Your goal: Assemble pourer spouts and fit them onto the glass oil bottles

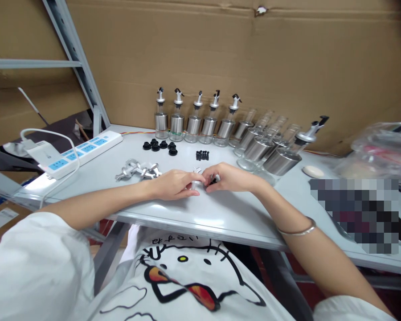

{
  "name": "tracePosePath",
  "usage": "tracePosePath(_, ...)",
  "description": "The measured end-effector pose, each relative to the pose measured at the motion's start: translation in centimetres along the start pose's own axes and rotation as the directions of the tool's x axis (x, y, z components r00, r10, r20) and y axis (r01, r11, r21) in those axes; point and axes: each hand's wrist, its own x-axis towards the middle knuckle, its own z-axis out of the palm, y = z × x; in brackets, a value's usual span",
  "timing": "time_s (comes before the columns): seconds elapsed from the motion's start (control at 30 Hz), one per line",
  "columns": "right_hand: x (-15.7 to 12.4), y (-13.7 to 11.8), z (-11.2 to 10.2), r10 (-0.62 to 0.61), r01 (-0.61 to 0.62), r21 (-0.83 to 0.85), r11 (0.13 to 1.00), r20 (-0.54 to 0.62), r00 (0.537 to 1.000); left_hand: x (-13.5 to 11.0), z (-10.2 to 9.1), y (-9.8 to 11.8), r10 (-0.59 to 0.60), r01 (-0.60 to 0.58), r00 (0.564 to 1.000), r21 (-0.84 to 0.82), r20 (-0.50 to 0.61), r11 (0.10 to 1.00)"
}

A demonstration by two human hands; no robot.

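The silver spout piece point(196, 184) is between the two hands, over the front of the worktop point(227, 209). The left hand point(175, 184) pinches it between thumb and fingers; the right hand point(224, 177) is curled close beside it, a small dark part point(215, 180) showing within its fingers, though whether that is gripped cannot be told. Beyond lie small black levers point(202, 155), with loose silver spouts point(144, 171) and black stoppers point(155, 146) leftward; bottles point(193, 123) stand behind them

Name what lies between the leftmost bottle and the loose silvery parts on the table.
Round black parts lie between the leftmost bottle and the loose silvery parts, as the head view shows.
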Motion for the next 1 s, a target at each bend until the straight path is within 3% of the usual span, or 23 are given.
tracePosePath(0.2, -0.1, 0.7, -0.8, 0.023, -0.040, -0.083, 0.996, -0.199, 0.980, -0.1, 0.2, -0.1, -0.051, 0.050, 0.996, 0.021, 0.067, 0.999)
tracePosePath(0.3, -0.4, 1.1, -1.2, 0.030, -0.044, -0.105, 0.993, -0.133, 0.991, -0.1, 0.2, -0.2, -0.050, 0.049, 0.996, 0.020, 0.071, 0.999)
tracePosePath(0.43, -0.5, 0.9, -1.1, -0.039, 0.037, -0.100, 0.994, -0.012, 0.999, -0.1, 0.1, -0.1, -0.041, 0.039, 0.997, 0.034, 0.060, 0.999)
tracePosePath(0.57, -0.2, 0.6, -0.5, -0.071, 0.072, -0.200, 0.977, 0.008, 0.997, 0.0, 0.1, 0.0, -0.016, 0.015, 0.999, 0.023, 0.049, 1.000)
tracePosePath(0.67, 0.0, 0.5, -0.1, -0.087, 0.085, -0.186, 0.979, -0.005, 0.996, 0.0, 0.1, 0.0, -0.017, 0.016, 0.999, 0.016, 0.043, 1.000)
tracePosePath(0.87, 0.1, -0.3, 0.3, -0.046, 0.037, -0.053, 0.998, -0.182, 0.982, 0.0, 0.1, -0.1, -0.020, 0.019, 0.999, 0.017, 0.050, 1.000)
tracePosePath(1.0, 0.1, -0.5, 0.4, -0.075, 0.123, 0.132, 0.984, -0.325, 0.943, -0.1, 0.1, -0.1, -0.001, 0.000, 0.999, 0.023, 0.046, 1.000)
